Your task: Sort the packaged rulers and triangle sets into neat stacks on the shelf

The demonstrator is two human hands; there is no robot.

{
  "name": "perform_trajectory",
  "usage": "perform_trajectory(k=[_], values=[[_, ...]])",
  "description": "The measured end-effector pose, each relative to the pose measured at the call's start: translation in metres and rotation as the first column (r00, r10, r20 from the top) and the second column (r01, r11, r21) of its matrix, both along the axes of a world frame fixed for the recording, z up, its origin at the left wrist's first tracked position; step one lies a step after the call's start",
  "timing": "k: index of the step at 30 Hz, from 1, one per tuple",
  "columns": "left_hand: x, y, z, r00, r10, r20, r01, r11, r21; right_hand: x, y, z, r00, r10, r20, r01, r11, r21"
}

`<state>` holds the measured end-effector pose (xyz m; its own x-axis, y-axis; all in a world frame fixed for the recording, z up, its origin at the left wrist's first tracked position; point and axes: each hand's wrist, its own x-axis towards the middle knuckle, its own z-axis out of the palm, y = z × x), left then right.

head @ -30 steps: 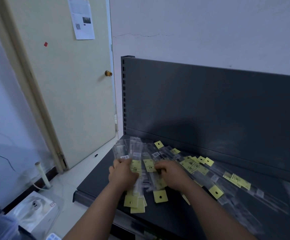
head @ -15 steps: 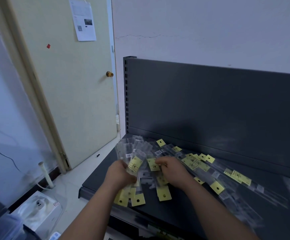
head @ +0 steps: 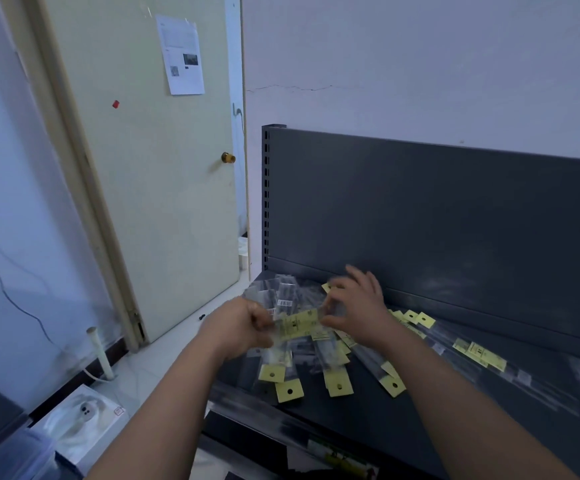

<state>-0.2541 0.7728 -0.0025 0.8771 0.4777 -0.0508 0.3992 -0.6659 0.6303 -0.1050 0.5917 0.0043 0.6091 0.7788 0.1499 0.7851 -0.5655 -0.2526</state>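
Your left grip [head: 236, 330] clamps the bundle [head: 281, 294] above the shelf [head: 420, 427]; your right grip [head: 358, 306] pinches one packet [head: 299, 323]. Slide it flush onto the bundle, yellow ends aligned, before releasing.

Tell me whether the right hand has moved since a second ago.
Yes. The right hand has lifted off the loose packages and gone toward the shelf's back panel, away from the front edge.

One shelf [head: 351, 420]. Ruler packs [head: 330, 355]: an overlapping heap, too blurred for an exact count. Yellow hang tabs [head: 339, 386] with holes: four at the front edge, two behind at right. Two grips: left grip [head: 236, 327], right grip [head: 358, 306]. One door [head: 150, 202], one knob [head: 228, 157], one paper notice [head: 183, 55], one red sticker [head: 115, 104].
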Motion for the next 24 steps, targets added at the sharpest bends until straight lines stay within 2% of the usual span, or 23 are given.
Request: perform_trajectory(k=[2, 3, 5, 6, 8, 10, 12, 14, 16, 17, 19, 20, 22, 24], values=[[-0.009, 0.011, 0.001, 0.990, 0.142, 0.022, -0.142, 0.989, 0.027, 0.005, -0.013, -0.005, 0.979, -0.057, -0.196, 0.062, 0.998, 0.021], [-0.013, 0.016, 0.001, 0.975, 0.212, 0.073, -0.212, 0.977, -0.008, 0.005, -0.021, -0.006, 0.953, -0.078, -0.294, 0.101, 0.993, 0.062], [-0.017, 0.019, -0.001, 0.914, 0.334, 0.228, -0.283, 0.931, -0.231, 0.003, -0.034, -0.007, 0.889, -0.107, -0.444, 0.198, 0.966, 0.164], [-0.017, 0.014, -0.001, 0.892, 0.361, 0.273, -0.259, 0.902, -0.347, -0.001, -0.038, -0.007, 0.860, -0.108, -0.498, 0.243, 0.946, 0.214], [-0.013, -0.002, -0.004, 0.910, 0.312, 0.271, -0.156, 0.867, -0.473, -0.013, -0.038, -0.005, 0.796, -0.080, -0.600, 0.311, 0.904, 0.292], [-0.004, -0.027, -0.011, 0.947, 0.196, 0.256, -0.019, 0.826, -0.563, -0.026, -0.029, -0.006, 0.691, -0.019, -0.723, 0.353, 0.882, 0.313], [0.006, -0.050, -0.017, 0.937, 0.175, 0.302, 0.079, 0.736, -0.672, -0.038, -0.018, -0.009, 0.597, 0.038, -0.802, 0.342, 0.891, 0.297], [0.013, -0.060, -0.019, 0.894, 0.303, 0.329, 0.062, 0.644, -0.763, -0.047, -0.009, -0.012, 0.570, 0.066, -0.819, 0.302, 0.910, 0.283], [0.016, -0.057, -0.021, 0.840, 0.458, 0.289, -0.031, 0.574, -0.819, -0.050, -0.006, -0.017, 0.571, 0.051, -0.819, 0.299, 0.917, 0.266], [0.013, -0.053, -0.020, 0.814, 0.514, 0.272, -0.069, 0.550, -0.832, -0.047, -0.006, -0.020, 0.625, -0.007, -0.781, 0.314, 0.918, 0.243], [0.006, -0.044, -0.021, 0.768, 0.576, 0.278, -0.083, 0.521, -0.849, -0.040, -0.009, -0.027, 0.787, -0.182, -0.590, 0.332, 0.930, 0.156], [0.002, -0.041, -0.021, 0.754, 0.590, 0.289, -0.090, 0.529, -0.844, -0.038, -0.010, -0.030, 0.829, -0.249, -0.501, 0.338, 0.936, 0.093], [-0.006, -0.039, -0.021, 0.745, 0.594, 0.302, -0.116, 0.562, -0.819, -0.042, -0.009, -0.032, 0.858, -0.330, -0.394, 0.329, 0.942, -0.070], [-0.010, -0.038, -0.023, 0.745, 0.605, 0.281, -0.112, 0.528, -0.842, -0.049, -0.005, -0.033, 0.880, -0.367, -0.301, 0.320, 0.927, -0.196]])
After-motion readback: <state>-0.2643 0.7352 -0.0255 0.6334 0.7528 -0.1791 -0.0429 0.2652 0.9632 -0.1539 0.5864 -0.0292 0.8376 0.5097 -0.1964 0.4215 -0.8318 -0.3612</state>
